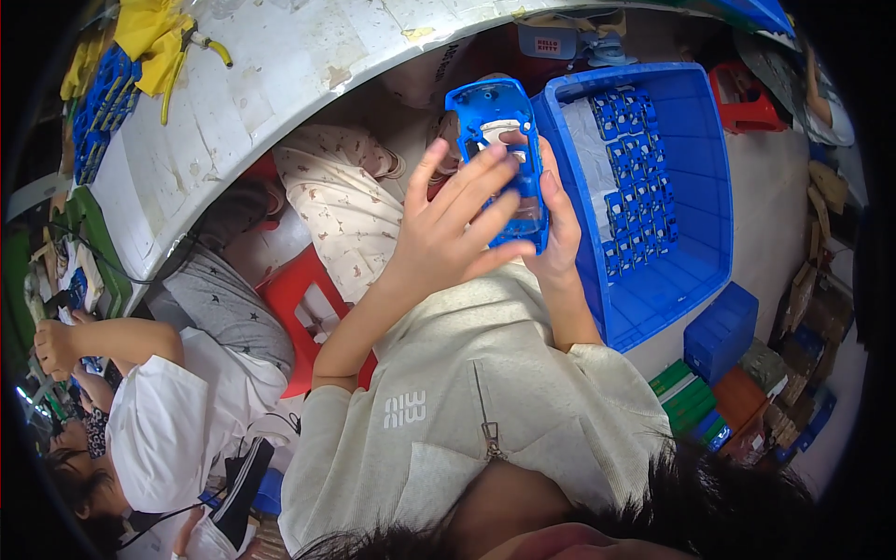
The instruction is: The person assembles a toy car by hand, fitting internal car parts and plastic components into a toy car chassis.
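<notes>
A long blue plastic shell [485, 93], shaped like a toy car body with its hollow inner side showing, is held up in front of my chest. My right hand [558, 219] grips it along its right edge, the thumb lying up the side. Over the hollow face passes my left hand [453, 219], its fingers spread and partly blurred. Whether those fingertips touch the shell I cannot tell. A pale patch [504, 131] shows inside the shell near its upper half; the left fingers hide much of the middle.
Right beside me stands a big blue bin [691, 233] with rows of blue parts [639, 177]. A white worktable [243, 93] curves across the far left, bearing yellow cloths [154, 42]. At left, another person [177, 401] sits near a red stool [303, 299]. Stacked boxes [737, 401] lie lower right.
</notes>
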Demonstrator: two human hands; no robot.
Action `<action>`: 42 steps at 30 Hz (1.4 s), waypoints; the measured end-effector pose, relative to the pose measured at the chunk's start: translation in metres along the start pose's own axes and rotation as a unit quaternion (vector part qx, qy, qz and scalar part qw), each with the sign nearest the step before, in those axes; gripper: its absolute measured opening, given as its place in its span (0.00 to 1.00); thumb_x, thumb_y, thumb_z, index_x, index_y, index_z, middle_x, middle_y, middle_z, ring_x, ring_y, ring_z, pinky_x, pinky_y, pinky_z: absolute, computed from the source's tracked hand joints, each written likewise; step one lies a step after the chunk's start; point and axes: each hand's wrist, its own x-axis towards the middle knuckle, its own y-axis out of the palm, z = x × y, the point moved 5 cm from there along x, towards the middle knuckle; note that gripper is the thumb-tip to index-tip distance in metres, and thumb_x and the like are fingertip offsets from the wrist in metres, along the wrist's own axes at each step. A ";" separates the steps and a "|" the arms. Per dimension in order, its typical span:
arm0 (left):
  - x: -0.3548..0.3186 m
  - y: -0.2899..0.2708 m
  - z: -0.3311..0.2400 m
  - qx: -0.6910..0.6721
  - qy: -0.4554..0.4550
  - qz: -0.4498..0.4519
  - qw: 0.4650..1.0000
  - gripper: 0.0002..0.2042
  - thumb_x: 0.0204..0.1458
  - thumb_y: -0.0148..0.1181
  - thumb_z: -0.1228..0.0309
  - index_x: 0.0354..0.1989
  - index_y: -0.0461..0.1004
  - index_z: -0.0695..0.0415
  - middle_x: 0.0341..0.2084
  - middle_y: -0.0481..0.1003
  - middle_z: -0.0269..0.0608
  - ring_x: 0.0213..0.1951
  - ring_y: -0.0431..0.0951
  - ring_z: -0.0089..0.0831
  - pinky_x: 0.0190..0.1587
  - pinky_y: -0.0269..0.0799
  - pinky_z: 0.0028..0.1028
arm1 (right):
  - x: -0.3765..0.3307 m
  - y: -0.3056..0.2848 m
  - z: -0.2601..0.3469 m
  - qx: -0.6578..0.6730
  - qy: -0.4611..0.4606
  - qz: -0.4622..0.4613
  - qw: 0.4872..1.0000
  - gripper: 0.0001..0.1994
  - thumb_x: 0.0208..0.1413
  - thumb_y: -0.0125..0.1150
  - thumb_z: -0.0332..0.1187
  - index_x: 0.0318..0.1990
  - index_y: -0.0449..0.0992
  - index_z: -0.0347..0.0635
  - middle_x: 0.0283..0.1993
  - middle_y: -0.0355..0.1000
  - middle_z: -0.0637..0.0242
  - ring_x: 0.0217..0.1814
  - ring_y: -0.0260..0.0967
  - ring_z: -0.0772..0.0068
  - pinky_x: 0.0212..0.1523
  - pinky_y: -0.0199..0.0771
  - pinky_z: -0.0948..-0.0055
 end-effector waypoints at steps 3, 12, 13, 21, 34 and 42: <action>0.002 0.002 0.004 0.046 -0.055 0.044 0.996 0.21 0.46 0.48 0.54 0.41 0.69 0.59 0.46 0.67 0.40 0.56 0.59 0.36 0.57 0.41 0.48 | 0.000 0.006 0.002 -0.013 0.001 -0.025 1.000 0.25 0.53 0.45 0.45 0.53 0.50 0.40 0.51 0.57 0.60 0.48 0.60 0.74 0.46 0.63 0.77; 0.006 -0.002 0.037 -0.287 -0.359 -0.129 0.879 0.16 0.42 0.56 0.75 0.41 0.63 0.64 0.33 0.68 0.45 0.35 0.69 0.33 0.39 0.64 0.29 | -0.008 0.011 -0.003 0.067 0.043 0.074 0.994 0.29 0.51 0.48 0.45 0.55 0.48 0.41 0.48 0.58 0.57 0.39 0.65 0.72 0.41 0.67 0.76; 0.010 0.002 0.039 -0.249 -0.323 -0.050 0.912 0.10 0.45 0.54 0.75 0.35 0.64 0.65 0.26 0.68 0.44 0.25 0.68 0.29 0.26 0.64 0.25 | -0.007 0.007 -0.005 0.013 0.028 0.064 0.998 0.29 0.50 0.48 0.45 0.55 0.48 0.41 0.48 0.58 0.58 0.39 0.65 0.74 0.41 0.66 0.77; 0.013 0.013 0.032 -0.137 -0.303 -0.056 0.942 0.07 0.46 0.51 0.76 0.32 0.63 0.66 0.23 0.67 0.48 0.24 0.68 0.36 0.26 0.63 0.29 | 0.001 -0.002 0.013 -0.340 -0.041 -0.069 0.937 0.08 0.52 0.47 0.27 0.39 0.61 0.37 0.25 0.67 0.67 0.26 0.63 0.82 0.29 0.64 0.81; 0.007 0.024 0.031 -0.229 -0.321 -0.076 0.916 0.08 0.50 0.48 0.76 0.35 0.60 0.65 0.24 0.67 0.49 0.26 0.69 0.37 0.29 0.64 0.31 | 0.004 -0.002 0.013 -0.391 -0.079 -0.096 0.912 0.02 0.54 0.45 0.26 0.32 0.61 0.38 0.21 0.64 0.65 0.20 0.59 0.83 0.21 0.59 0.80; 0.006 0.027 0.031 -0.228 -0.316 -0.078 0.918 0.08 0.50 0.47 0.76 0.37 0.58 0.65 0.25 0.67 0.51 0.27 0.70 0.39 0.29 0.64 0.32 | 0.004 -0.003 0.015 -0.413 -0.098 -0.104 0.899 0.03 0.53 0.47 0.26 0.31 0.61 0.37 0.19 0.63 0.63 0.19 0.58 0.82 0.21 0.59 0.79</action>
